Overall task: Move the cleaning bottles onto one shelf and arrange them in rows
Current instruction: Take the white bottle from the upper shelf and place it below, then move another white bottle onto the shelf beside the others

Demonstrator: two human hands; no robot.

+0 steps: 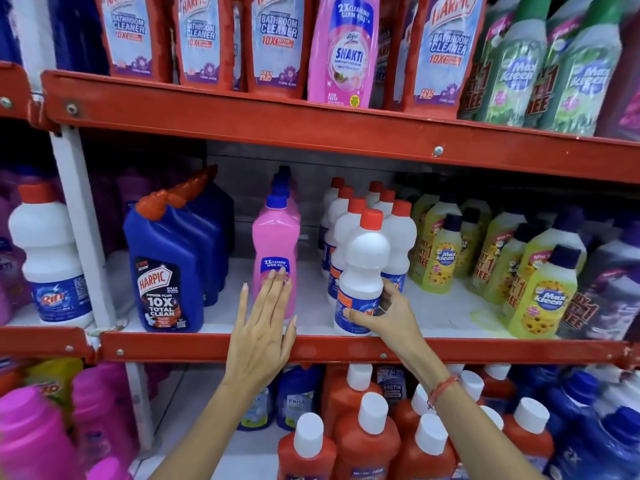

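On the middle shelf a white Rin bottle with a red cap stands at the front of a row of like bottles. My right hand grips its lower label from the right. A pink bottle with a blue cap heads a row to the left; my left hand lies flat against its lower front, fingers spread. Blue Harpic bottles stand in a row further left.
Yellow-green Max Kleen bottles fill the shelf's right side. The top shelf holds red Harpic pouches and a pink Shakti pouch. Below are orange bottles with white caps and blue ones. Another white Rin bottle stands in the left bay.
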